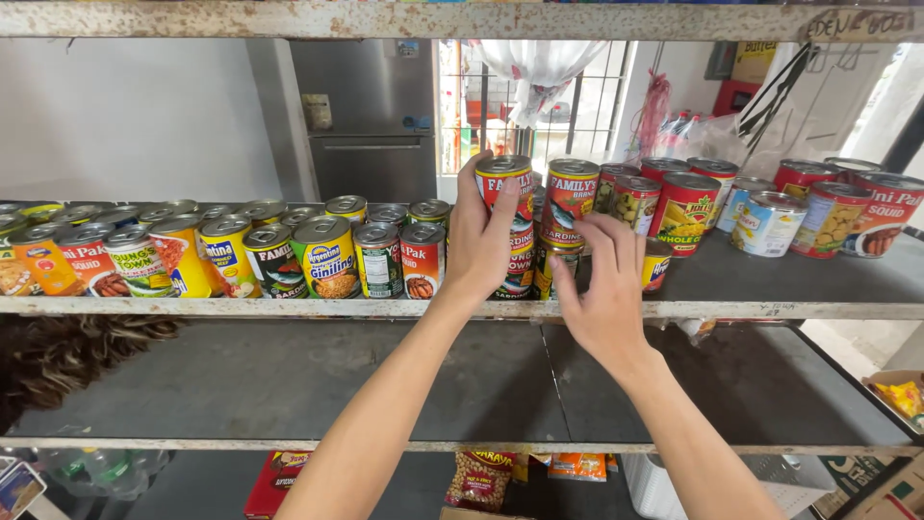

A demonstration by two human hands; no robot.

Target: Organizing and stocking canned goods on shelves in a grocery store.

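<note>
Left hand gripping stacked red can, right hand grasping lower can, shelf

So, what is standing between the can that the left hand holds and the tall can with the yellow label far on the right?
In the head view, between the left hand's red can and the yellow-label can stand a red sardine can and a jar-like can showing green pieces.

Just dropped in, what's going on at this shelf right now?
A person is handling stacked red cans on a metal shelf. The left hand grips the top can of one stack; the right hand touches the lower can of the neighbouring stack. Rows of other cans stand on both sides. The shelf below is mostly bare.
</note>
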